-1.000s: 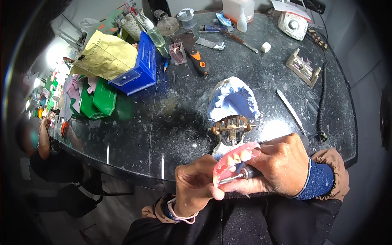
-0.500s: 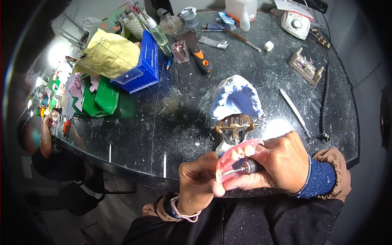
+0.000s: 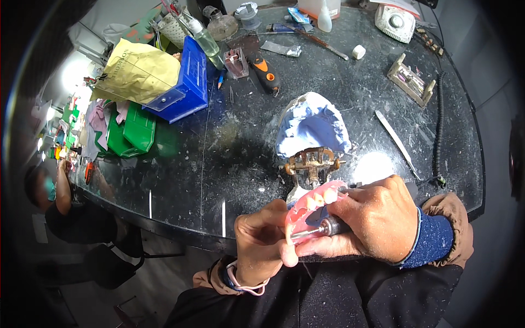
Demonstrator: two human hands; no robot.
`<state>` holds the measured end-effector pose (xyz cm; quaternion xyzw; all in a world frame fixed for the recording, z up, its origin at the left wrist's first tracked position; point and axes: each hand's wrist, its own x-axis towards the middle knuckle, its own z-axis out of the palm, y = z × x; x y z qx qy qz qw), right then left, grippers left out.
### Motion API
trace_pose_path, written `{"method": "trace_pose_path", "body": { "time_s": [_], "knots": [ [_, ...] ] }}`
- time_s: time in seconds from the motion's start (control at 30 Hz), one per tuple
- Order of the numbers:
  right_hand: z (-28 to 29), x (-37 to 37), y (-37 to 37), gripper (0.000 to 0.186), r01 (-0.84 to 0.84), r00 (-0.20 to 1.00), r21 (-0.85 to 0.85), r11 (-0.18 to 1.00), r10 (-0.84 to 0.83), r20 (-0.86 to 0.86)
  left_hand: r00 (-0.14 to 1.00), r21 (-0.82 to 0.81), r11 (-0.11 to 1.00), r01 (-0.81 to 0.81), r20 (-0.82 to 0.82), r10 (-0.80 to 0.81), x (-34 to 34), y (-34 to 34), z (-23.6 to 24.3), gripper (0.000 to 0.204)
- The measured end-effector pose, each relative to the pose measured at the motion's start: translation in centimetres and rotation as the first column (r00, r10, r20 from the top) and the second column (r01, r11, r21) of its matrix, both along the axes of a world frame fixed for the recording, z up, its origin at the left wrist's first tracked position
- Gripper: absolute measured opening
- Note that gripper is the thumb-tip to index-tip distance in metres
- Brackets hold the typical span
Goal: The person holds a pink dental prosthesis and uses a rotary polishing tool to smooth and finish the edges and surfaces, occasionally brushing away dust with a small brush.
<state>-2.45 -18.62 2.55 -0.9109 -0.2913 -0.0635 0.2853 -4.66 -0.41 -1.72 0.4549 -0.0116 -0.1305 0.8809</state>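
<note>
Denture point(image 3: 296, 218), teeth point(image 3: 330, 195) set, is pinched by left hand point(image 3: 261, 240); handpiece point(image 3: 335, 225), gripped by right hand point(image 3: 383, 218) at three o'clock; trimming seemingly unfinished.

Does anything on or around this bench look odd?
Yes: pale dust and specks litter the dark tabletop and dot the dark clothing below the pink denture, looking untidy. A wrinkled yellow bag also sprawls across the blue bin.

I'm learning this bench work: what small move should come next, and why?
Perhaps guide the rotary tool lightly along the pink denture base: the right hand holds the tool, its bit close to the end of the base that the left hand pinches.
</note>
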Motion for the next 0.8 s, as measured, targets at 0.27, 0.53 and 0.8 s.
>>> {"method": "trace_pose_path", "body": {
  "time_s": [0.27,0.53,0.8],
  "knots": [
    [0.8,0.0,-0.3,0.047,-0.028,1.000,-0.097,0.995,0.027,-0.015,1.000,0.025,1.000,-0.003,0.013,0.002,0.1,0.1,-0.3,0.033],
    [0.7,-0.1,-0.3,0.047,-0.033,0.999,-0.130,0.991,0.029,-0.035,0.999,0.067,0.997,-0.024,0.048,0.020,0.1,0.3,-0.9,0.036],
    [0.6,0.0,-0.1,0.047,-0.022,1.000,-0.107,0.994,0.021,-0.014,1.000,0.065,0.998,-0.003,0.025,0.001,0.2,0.6,-0.9,0.037]
  ]
}}
